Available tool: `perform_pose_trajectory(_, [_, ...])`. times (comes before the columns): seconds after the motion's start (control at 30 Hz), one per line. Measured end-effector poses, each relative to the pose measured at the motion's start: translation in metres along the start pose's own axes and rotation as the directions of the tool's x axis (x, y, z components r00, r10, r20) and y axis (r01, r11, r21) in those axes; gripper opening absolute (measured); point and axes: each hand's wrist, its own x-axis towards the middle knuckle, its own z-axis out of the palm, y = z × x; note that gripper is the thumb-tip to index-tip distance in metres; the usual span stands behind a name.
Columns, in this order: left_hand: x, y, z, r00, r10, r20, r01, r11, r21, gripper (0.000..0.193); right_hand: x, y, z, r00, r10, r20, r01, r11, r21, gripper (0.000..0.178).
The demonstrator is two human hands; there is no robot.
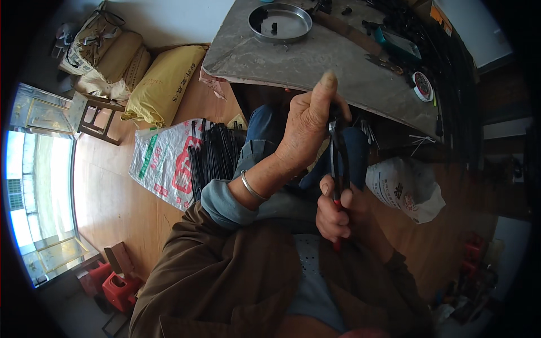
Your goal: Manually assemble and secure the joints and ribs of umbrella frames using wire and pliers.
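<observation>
My right hand (333, 217) is wrapped round the red handles of a pair of pliers (338, 155), with its dark metal head pointing up and away from me. Just beyond that head, my left hand (304, 124) is closed, thumb raised and fingers curled toward the jaws. A small dark thing shows between those fingers, mostly hidden, and I cannot make out its kind. Left of my knees, a bundle of thin black rods or strips (220, 149) lies on a flattened white sack (160, 163) with red and green print.
Ahead stands a grey table (236, 53) bearing a round metal tray (280, 23) with dark bits, a teal-edged box (397, 44) and a small round dish (422, 87). A white bag (406, 188) sits at right. Full yellow sacks (166, 84) and a wooden stool (93, 118) are at left.
</observation>
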Motion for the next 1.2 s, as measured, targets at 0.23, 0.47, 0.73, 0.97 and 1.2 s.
perform_pose_trajectory(0.23, [-0.004, 0.002, -0.002, 0.998, 0.057, -0.029, -0.057, 0.998, -0.004, 0.069, -0.007, -0.022, -0.013, 1.0, -0.014, -0.009, 0.008, 0.902, -0.432, 0.044])
perform_pose_trajectory(0.47, [-0.001, 0.003, -0.002, 0.973, 0.118, -0.199, -0.119, 0.993, 0.006, 0.067, -0.007, -0.033, 0.019, 0.837, -0.347, -0.424, -0.289, 0.377, -0.88, 0.06])
perform_pose_trajectory(0.73, [0.007, 0.003, -0.014, 0.97, 0.053, -0.236, -0.044, 0.998, 0.044, 0.074, -0.027, -0.05, 0.018, 0.749, -0.538, -0.387, -0.195, 0.378, -0.905, 0.045])
perform_pose_trajectory(0.97, [0.007, -0.004, -0.01, 0.99, 0.03, -0.136, -0.031, 1.0, -0.005, 0.077, -0.008, -0.054, 0.018, 0.708, -0.697, -0.114, -0.243, -0.09, -0.966, 0.042])
perform_pose_trajectory(1.2, [0.004, 0.002, -0.004, 0.985, -0.044, -0.168, 0.037, 0.998, -0.042, 0.075, 0.002, -0.076, 0.012, 0.719, -0.661, 0.213, -0.314, -0.583, -0.75, 0.048])
